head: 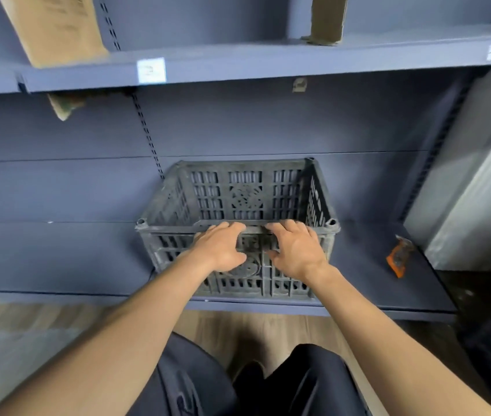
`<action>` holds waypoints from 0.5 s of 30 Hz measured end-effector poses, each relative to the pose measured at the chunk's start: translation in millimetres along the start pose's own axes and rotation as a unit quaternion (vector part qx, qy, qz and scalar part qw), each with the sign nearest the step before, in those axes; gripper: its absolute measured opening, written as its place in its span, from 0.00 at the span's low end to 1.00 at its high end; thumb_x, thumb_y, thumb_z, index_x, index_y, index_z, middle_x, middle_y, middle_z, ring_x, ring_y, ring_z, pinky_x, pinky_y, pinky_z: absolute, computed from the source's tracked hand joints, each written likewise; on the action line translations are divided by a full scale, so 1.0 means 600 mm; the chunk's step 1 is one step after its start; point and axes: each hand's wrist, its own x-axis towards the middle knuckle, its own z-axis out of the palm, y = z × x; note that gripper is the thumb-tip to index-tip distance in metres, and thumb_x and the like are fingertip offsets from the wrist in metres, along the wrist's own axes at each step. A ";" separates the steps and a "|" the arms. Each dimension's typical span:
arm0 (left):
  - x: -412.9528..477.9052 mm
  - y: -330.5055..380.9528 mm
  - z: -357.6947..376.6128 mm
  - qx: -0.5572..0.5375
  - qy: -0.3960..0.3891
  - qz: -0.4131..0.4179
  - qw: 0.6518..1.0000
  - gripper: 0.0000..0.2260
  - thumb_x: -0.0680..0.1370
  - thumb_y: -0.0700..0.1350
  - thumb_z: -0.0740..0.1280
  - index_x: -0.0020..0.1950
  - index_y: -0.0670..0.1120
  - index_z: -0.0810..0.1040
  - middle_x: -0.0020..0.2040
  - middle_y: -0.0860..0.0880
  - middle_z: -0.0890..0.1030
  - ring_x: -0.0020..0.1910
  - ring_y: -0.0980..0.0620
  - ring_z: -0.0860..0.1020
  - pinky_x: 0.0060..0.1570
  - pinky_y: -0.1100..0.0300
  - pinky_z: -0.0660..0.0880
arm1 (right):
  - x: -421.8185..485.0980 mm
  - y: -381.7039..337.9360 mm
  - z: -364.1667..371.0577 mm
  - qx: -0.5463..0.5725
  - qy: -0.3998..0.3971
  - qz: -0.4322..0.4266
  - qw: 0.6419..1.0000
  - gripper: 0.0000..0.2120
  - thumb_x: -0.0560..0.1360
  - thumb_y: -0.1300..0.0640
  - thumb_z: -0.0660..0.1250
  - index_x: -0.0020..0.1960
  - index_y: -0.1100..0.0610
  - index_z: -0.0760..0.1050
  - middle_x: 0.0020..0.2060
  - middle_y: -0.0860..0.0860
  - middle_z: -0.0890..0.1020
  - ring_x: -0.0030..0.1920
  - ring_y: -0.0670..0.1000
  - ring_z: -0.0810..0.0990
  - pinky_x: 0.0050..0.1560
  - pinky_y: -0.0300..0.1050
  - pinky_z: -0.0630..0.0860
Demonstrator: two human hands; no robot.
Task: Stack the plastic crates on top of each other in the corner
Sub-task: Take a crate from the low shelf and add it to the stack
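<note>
At frame centre the crate (pixel 238 193) sits on the low shelf (pixel 367 283), with the left hand (pixel 221 246) and right hand (pixel 293 250) side by side gripping its near rim, fingers curled over the edge, and an orange object (pixel 398 256) lying at right.

head-worn wide-angle view, forward and down, close above the crate (pixel 238 190) on a shelf (pixel 364 265)
</note>
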 end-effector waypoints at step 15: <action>0.101 -0.031 0.078 0.050 0.163 0.058 0.984 0.18 0.76 0.53 0.69 0.64 0.53 0.71 0.56 0.51 0.74 0.61 0.48 0.71 0.66 0.52 0.62 | 0.043 -0.001 0.016 -0.079 -0.030 0.038 0.996 0.29 0.75 0.47 0.68 0.72 0.53 0.65 0.63 0.53 0.69 0.64 0.57 0.67 0.67 0.54 0.64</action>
